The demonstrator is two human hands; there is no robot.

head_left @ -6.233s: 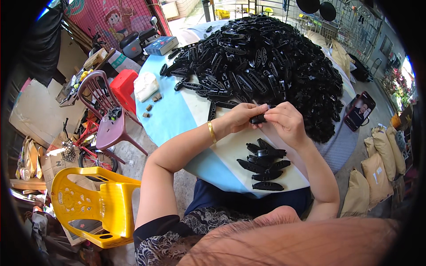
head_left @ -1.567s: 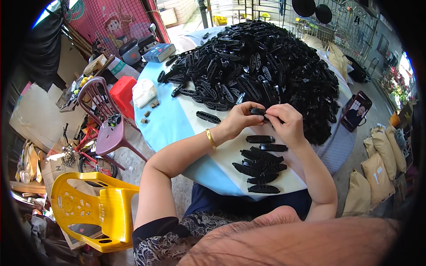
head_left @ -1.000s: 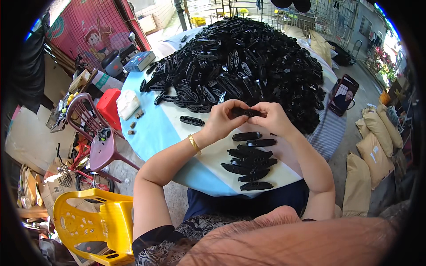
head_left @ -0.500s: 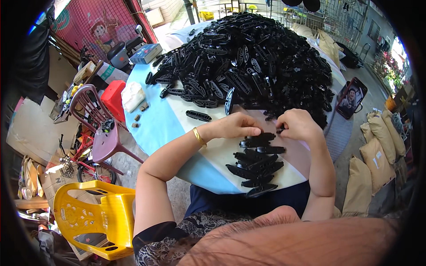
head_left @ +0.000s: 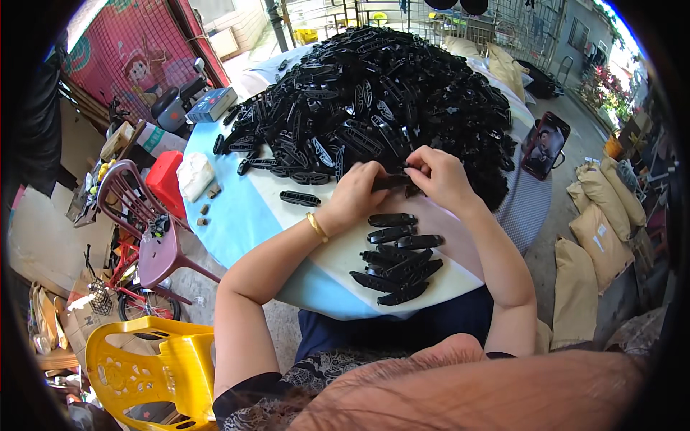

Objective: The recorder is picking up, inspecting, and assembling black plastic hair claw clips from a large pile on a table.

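Pinching one black plastic piece (head_left: 392, 182) between them, the left hand (head_left: 357, 195) and right hand (head_left: 437, 177) close on its two ends just above the worktop (head_left: 244, 215). It looks light, stiff and smooth, best held by the ends. Nearer than the hands lies a small stack of finished pieces (head_left: 395, 258); beyond them the big black heap (head_left: 374, 93) crowds close, and a phone (head_left: 545, 144) stands off to the right.

Head view, single: I am looking steeply down from above the person's head, facing forward over the round table (head_left: 237, 223). Close range; both forearms are entering from the lower edge, meeting at the left hand (head_left: 357, 194) and right hand (head_left: 437, 179) near centre. Fisheye rim is bending the surroundings beyond the grip. No second view.
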